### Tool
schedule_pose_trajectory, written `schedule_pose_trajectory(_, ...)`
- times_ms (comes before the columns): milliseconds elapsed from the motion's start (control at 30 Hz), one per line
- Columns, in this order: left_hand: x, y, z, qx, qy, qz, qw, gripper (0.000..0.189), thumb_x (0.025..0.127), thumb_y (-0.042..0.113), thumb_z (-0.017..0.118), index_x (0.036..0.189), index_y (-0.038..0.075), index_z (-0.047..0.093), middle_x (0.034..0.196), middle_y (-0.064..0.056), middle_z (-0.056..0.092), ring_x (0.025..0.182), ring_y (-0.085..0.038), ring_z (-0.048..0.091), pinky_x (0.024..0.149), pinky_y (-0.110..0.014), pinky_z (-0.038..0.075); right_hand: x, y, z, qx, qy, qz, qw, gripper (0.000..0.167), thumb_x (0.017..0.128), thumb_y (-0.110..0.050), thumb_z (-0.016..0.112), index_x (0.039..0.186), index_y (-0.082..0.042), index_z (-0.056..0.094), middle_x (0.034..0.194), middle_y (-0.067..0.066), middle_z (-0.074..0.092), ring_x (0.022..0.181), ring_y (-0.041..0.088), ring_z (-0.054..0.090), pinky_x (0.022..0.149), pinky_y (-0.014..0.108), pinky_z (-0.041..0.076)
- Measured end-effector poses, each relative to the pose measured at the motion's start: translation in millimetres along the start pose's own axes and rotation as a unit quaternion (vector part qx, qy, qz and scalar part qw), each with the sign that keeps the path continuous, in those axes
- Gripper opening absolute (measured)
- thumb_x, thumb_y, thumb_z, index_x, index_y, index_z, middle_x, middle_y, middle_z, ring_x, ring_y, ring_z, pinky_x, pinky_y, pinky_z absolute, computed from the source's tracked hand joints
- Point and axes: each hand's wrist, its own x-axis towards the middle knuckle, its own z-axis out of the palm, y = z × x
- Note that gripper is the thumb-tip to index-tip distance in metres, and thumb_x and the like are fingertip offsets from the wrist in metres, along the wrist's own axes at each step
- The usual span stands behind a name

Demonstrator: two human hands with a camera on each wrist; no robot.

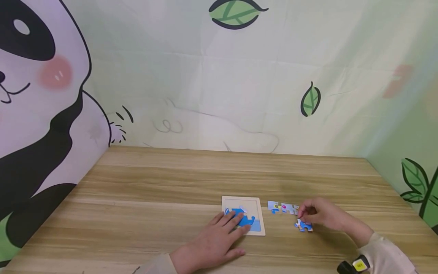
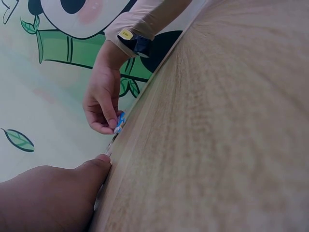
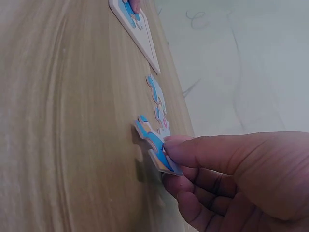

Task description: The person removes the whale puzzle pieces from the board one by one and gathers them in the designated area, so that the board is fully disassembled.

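A pale wooden puzzle tray (image 1: 244,199) lies on the table, its lower part filled with blue puzzle pieces (image 1: 254,226). My left hand (image 1: 215,239) rests on it with fingers spread. To the right, my right hand (image 1: 323,215) pinches a blue and white puzzle piece (image 3: 157,147) between thumb and fingers, tilted and lifted off the tabletop in the right wrist view. Between the tray and that hand lie loose puzzle pieces (image 1: 273,206) in a row, partly hidden by the fingers. In the left wrist view, the pinched piece shows beneath the right hand (image 2: 102,104).
The wood-grain table (image 1: 143,217) reaches back to a pale wall covering (image 1: 239,95) printed with leaves and a panda (image 1: 34,95). A dark strap with a yellow label (image 1: 360,264) sits at the right wrist.
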Motion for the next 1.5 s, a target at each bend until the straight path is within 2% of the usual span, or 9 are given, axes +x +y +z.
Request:
schedule_pose_trajectory(200, 0.0, -0.3, 1.2, 0.003, 0.004, 0.002, 1.0000, 0.058, 0.099, 0.058, 0.032, 0.147, 0.027, 0.039, 0.156, -0.004, 0.035, 0.144, -0.024, 0.034, 0.115, -0.047, 0.033, -0.6, -0.3, 1.5, 0.001, 0.002, 0.022, 0.9998, 0.004, 0.088, -0.005, 0.065, 0.088, -0.001, 0.065, 0.081, 0.001, 0.063, 0.070, -0.002, 0.051, 0.059, 0.017, 0.047)
schedule_pose_trajectory(467, -0.9, -1.3, 2.2, 0.005, 0.015, 0.011, 0.9998, 0.058, 0.099, 0.058, 0.030, 0.147, 0.026, 0.039, 0.155, -0.005, 0.036, 0.143, -0.025, 0.035, 0.115, -0.047, 0.033, -1.9, -1.8, 3.3, -0.022, 0.018, 0.033, 0.9991, 0.006, 0.086, -0.009, 0.068, 0.088, -0.004, 0.066, 0.081, 0.000, 0.063, 0.069, -0.003, 0.050, 0.058, 0.018, 0.046)
schedule_pose_trajectory(733, -1.0, -1.4, 1.3, -0.002, 0.006, 0.008, 0.9999, 0.059, 0.099, 0.059, 0.029, 0.148, 0.027, 0.038, 0.156, -0.005, 0.034, 0.144, -0.025, 0.033, 0.115, -0.047, 0.032, -1.1, -6.1, 0.5, -0.026, 0.034, -0.001, 0.9991, 0.003, 0.086, -0.005, 0.067, 0.088, -0.003, 0.066, 0.080, 0.001, 0.067, 0.071, -0.005, 0.054, 0.060, 0.018, 0.050)
schedule_pose_trajectory(867, -1.1, -1.5, 0.1, -0.004, 0.006, 0.007, 0.9999, 0.059, 0.099, 0.059, 0.030, 0.148, 0.027, 0.037, 0.156, -0.005, 0.034, 0.144, -0.025, 0.033, 0.115, -0.047, 0.032, 2.9, -12.4, -1.2, -0.052, 0.053, -0.016, 0.9971, 0.002, 0.087, -0.004, 0.067, 0.087, -0.006, 0.067, 0.080, -0.001, 0.066, 0.071, -0.006, 0.052, 0.061, 0.018, 0.049)
schedule_pose_trajectory(1033, -0.4, -1.6, -0.5, -0.006, 0.001, 0.007, 1.0000, 0.059, 0.099, 0.059, 0.030, 0.148, 0.027, 0.037, 0.157, -0.005, 0.033, 0.145, -0.025, 0.032, 0.115, -0.047, 0.032, 9.9, -21.8, 0.0, -0.074, 0.063, -0.018, 0.9951, 0.006, 0.088, -0.011, 0.067, 0.089, -0.006, 0.068, 0.081, -0.004, 0.066, 0.073, -0.006, 0.052, 0.063, 0.018, 0.050)
schedule_pose_trajectory(1267, 1.2, -2.3, -1.1, -0.017, -0.002, 0.007, 0.9998, 0.060, 0.098, 0.060, 0.031, 0.148, 0.027, 0.038, 0.157, -0.006, 0.031, 0.145, -0.025, 0.031, 0.115, -0.048, 0.033, 20.9, -34.3, 4.5, -0.069, 0.065, -0.020, 0.9953, 0.007, 0.088, -0.012, 0.067, 0.092, -0.006, 0.068, 0.083, 0.000, 0.068, 0.074, -0.003, 0.054, 0.065, 0.019, 0.050)
schedule_pose_trajectory(1500, -1.2, -1.7, -6.6, 0.011, 0.012, 0.014, 0.9998, 0.058, 0.097, 0.058, 0.037, 0.146, 0.028, 0.040, 0.155, -0.008, 0.035, 0.143, -0.026, 0.034, 0.114, -0.047, 0.035, 33.2, -44.0, 10.7, -0.082, 0.072, -0.032, 0.9934, 0.008, 0.088, -0.010, 0.067, 0.093, -0.005, 0.068, 0.083, -0.003, 0.067, 0.074, -0.002, 0.055, 0.065, 0.019, 0.051)
